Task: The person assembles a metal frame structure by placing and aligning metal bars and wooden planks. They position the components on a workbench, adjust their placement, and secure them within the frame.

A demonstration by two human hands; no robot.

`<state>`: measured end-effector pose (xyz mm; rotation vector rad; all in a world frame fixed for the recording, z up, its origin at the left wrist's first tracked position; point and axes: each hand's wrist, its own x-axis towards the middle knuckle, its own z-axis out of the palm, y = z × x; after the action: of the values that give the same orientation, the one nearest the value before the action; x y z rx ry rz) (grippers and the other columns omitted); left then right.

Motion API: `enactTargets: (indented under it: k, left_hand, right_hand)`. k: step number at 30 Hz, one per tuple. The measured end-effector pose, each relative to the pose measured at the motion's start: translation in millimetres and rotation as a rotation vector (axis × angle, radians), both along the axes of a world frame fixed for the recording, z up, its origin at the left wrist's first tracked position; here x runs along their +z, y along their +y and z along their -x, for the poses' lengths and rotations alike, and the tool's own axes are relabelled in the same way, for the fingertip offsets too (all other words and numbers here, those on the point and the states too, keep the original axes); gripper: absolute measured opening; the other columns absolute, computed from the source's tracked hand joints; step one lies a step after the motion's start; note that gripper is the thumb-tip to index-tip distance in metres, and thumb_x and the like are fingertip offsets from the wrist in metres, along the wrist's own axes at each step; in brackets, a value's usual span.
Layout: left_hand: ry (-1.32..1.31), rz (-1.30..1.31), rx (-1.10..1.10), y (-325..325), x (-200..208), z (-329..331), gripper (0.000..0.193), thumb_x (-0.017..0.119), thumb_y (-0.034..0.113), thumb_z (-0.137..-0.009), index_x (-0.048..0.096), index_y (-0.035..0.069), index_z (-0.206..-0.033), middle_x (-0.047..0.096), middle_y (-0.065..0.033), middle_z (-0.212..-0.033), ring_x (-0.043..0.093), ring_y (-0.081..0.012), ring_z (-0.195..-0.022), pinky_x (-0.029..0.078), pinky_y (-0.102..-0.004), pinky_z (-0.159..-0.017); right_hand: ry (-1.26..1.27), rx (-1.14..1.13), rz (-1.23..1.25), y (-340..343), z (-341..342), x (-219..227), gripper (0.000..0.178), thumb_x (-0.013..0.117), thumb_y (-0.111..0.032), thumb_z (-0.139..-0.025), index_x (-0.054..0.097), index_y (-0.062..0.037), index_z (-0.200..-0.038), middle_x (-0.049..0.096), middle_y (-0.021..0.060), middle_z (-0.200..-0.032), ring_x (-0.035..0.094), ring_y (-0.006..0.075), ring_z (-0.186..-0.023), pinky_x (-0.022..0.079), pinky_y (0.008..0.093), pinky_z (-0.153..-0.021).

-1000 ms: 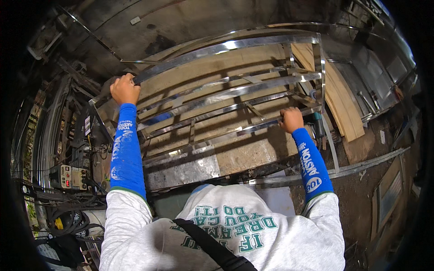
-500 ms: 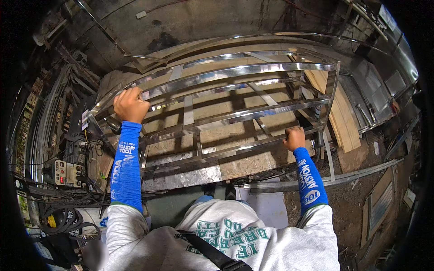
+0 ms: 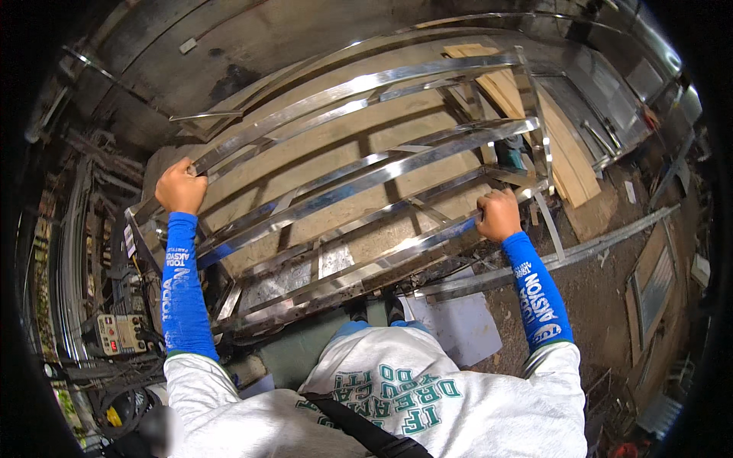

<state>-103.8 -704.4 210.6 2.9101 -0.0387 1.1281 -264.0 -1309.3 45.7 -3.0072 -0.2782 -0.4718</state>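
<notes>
A long box-shaped frame of shiny metal bars point(image 3: 336, 197) stretches across in front of me, higher at its right end than its left. My left hand point(image 3: 182, 188) is closed around the far upper rail, close to the left end. Around the near rail, toward the right end, my right hand point(image 3: 499, 215) is wrapped. Between the bars a brown board surface point(image 3: 321, 156) shows below. Under the right end lies a dark green tool point(image 3: 510, 153), partly hidden by the bars.
Wooden planks point(image 3: 563, 153) lie beyond the frame's right end. At the lower left sits a control box point(image 3: 121, 334) with knobs, among cables. A long metal strip point(image 3: 588, 248) crosses the floor at right. White sheets point(image 3: 458, 328) lie near my feet, and a concrete wall stands behind.
The frame has tilted and turned, its right end rising and its left end swinging nearer. Both hands keep their grip and have spread slightly apart. The view has shifted too. The green tool now shows.
</notes>
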Motion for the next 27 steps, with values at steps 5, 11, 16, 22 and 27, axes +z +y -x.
enactTargets:
  k: [5,11,16,22,27]
  left_hand:
    - [0.279,0.006,0.098,8,-14,-41,0.024,0.071,0.029,-0.076,0.077,0.012,-0.093,0.075,-0.0187,-0.097,0.071,-0.0418,-0.092,0.057,-0.0505,-0.082]
    - [0.380,0.026,0.091,42,-70,-93,0.025,0.077,0.029,-0.078,0.076,0.008,-0.091,0.074,-0.0216,-0.095,0.071,-0.0435,-0.091,0.057,-0.0522,-0.081]
    - [0.418,0.171,-0.017,69,-126,-118,0.037,0.090,0.027,-0.071,0.071,0.000,-0.087,0.072,-0.0246,-0.087,0.071,-0.0429,-0.083,0.054,-0.0527,-0.076]
    - [0.505,0.183,-0.410,25,-51,-41,0.081,0.085,0.029,-0.084,0.046,0.000,-0.148,0.050,-0.0258,-0.148,0.044,-0.0433,-0.140,0.039,-0.0453,-0.116]
    - [0.388,0.439,-0.578,8,14,163,0.031,0.076,0.016,-0.087,0.071,0.002,-0.114,0.071,-0.0163,-0.115,0.067,-0.0277,-0.107,0.053,-0.0383,-0.090]
  right_hand:
    - [0.047,-0.011,0.065,-4,-23,18,0.016,0.074,-0.019,-0.060,0.073,-0.0108,-0.074,0.070,0.0168,-0.077,0.069,0.0348,-0.083,0.049,0.0486,-0.084]
    - [0.134,-0.047,0.173,14,-89,34,0.016,0.071,-0.020,-0.058,0.075,-0.0101,-0.070,0.072,0.0166,-0.076,0.071,0.0345,-0.079,0.051,0.0457,-0.084]
    - [0.217,-0.044,0.260,13,-125,44,0.016,0.070,-0.020,-0.060,0.076,-0.0089,-0.070,0.074,0.0179,-0.078,0.073,0.0345,-0.079,0.052,0.0438,-0.084]
    - [0.228,-0.024,0.257,14,-112,43,0.019,0.071,-0.020,-0.063,0.077,-0.0124,-0.080,0.074,0.0181,-0.082,0.072,0.0350,-0.088,0.050,0.0456,-0.089]
    - [-0.021,0.027,0.010,18,-113,25,0.070,0.085,-0.009,-0.062,0.064,-0.0053,-0.128,0.063,0.0204,-0.133,0.056,0.0393,-0.127,0.043,0.0489,-0.108]
